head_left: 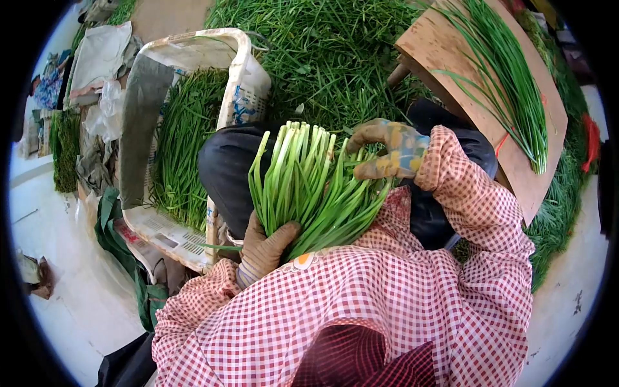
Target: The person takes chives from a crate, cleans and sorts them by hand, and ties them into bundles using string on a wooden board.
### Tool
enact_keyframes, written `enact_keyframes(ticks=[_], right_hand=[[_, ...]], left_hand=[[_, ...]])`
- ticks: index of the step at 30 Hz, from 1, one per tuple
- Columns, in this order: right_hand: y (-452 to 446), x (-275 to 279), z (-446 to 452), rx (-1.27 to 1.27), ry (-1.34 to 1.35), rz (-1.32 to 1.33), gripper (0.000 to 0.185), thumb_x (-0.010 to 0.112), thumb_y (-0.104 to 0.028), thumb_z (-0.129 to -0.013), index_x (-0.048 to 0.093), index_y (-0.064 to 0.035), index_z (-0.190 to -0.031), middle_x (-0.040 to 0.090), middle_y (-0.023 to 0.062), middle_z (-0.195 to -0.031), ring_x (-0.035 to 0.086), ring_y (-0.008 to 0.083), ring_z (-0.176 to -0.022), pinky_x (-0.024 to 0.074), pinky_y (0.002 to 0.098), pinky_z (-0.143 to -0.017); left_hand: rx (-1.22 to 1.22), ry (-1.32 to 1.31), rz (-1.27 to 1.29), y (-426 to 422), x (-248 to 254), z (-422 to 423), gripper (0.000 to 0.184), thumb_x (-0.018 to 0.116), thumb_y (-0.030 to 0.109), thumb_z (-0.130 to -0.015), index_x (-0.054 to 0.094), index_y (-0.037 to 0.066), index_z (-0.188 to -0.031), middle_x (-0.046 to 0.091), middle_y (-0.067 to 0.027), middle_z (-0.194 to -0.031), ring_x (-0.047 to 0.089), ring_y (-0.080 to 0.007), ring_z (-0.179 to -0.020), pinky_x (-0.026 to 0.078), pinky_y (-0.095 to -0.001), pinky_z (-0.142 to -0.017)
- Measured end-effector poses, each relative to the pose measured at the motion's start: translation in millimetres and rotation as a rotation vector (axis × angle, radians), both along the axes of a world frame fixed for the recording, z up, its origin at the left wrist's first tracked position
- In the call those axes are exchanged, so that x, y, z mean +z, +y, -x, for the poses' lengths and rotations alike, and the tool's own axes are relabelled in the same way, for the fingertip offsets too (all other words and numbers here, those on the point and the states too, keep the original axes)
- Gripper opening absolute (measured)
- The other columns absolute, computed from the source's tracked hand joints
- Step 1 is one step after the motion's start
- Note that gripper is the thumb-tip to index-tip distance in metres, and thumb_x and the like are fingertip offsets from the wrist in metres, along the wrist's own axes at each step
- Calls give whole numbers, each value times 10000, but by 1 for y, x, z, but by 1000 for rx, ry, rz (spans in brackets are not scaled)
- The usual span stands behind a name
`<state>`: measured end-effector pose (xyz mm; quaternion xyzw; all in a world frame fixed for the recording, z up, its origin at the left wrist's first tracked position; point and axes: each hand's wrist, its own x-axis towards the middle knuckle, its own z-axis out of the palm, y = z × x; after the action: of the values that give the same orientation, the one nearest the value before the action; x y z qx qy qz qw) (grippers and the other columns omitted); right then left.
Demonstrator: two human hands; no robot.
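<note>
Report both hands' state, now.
Left hand: closed on the bunch of green stalks.
Right hand: open, at the bunch's side; whether it touches any stalks cannot be told.

The left hand [262, 250] grips, thumb extended; the right hand [392, 148], farther forward, holds thumb and fingers parted.

left fingers [254, 227]: partly behind stalks [284, 168] | leaf pile [322, 58]: cut by top edge | shirt [264, 322]: cut below
</note>
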<state>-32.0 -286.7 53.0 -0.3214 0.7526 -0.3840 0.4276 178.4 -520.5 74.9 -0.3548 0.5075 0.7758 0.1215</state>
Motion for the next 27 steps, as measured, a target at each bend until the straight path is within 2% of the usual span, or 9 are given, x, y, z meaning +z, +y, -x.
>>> enact_keyframes(ticks=[4,7,11,14,18,20,22,24,27], right_hand=[[2,-3,0,22,77,-36,621,742,-483,-736,634,-35,-1152,564,180,-1209,529,330,-1159,414,436,-993],[-16,17,-4,78,-115,-347,636,688,-502,-766,617,-15,-1170,590,184,-1166,568,328,-1100,462,413,-924],[-18,-10,-12,99,-278,-264,635,682,-490,-767,613,-9,-1175,595,180,-1162,566,310,-1112,463,408,-917],[-12,-20,-18,149,-96,-128,595,680,-454,-780,609,-29,-1190,595,169,-1151,560,316,-1103,449,413,-919],[2,-24,-27,152,23,60,545,677,-415,-795,610,-36,-1181,577,166,-1148,536,326,-1109,429,422,-935],[7,-30,-30,157,49,141,523,674,-398,-804,610,-40,-1179,571,169,-1148,530,328,-1106,427,429,-934],[1,-29,-34,70,82,-72,533,681,-404,-796,609,-52,-1190,570,169,-1167,531,333,-1116,430,432,-941],[-3,-47,-28,250,243,18,562,702,-396,-788,591,-55,-1221,562,165,-1229,541,319,-1125,432,434,-950],[-14,-52,-29,175,11,-37,612,622,-405,-810,528,-55,-1303,570,183,-1254,559,351,-1119,459,441,-929]], left_hand=[[-14,29,78,3,0,-3,589,715,40,-777,466,21,-1310,609,-133,-1190,604,-236,-1038,495,-377,-929],[17,45,82,9,2,-6,638,738,47,-759,457,33,-1331,602,-124,-1209,593,-246,-1060,485,-385,-939],[12,77,90,7,-1,-11,660,740,62,-763,436,37,-1349,589,-122,-1227,583,-247,-1074,462,-386,-965],[3,73,89,6,3,-6,547,704,69,-803,471,18,-1295,611,-137,-1173,601,-232,-1038,488,-370,-933],[-2,72,5,-3,-4,-2,542,692,89,-812,468,29,-1302,603,-134,-1186,590,-241,-1058,482,-379,-940],[34,29,-122,-3,-1,2,550,687,95,-811,462,37,-1309,592,-127,-1204,584,-246,-1070,481,-389,-946],[33,15,-118,-1,0,3,555,681,97,-815,454,43,-1318,583,-127,-1215,584,-252,-1072,481,-398,-950],[-20,44,-87,-2,-4,1,561,674,106,-818,446,42,-1326,582,-127,-1214,582,-252,-1074,478,-401,-952],[-18,12,-56,-6,-3,-1,571,676,102,-811,445,44,-1331,583,-124,-1214,584,-256,-1069,478,-396,-949]])
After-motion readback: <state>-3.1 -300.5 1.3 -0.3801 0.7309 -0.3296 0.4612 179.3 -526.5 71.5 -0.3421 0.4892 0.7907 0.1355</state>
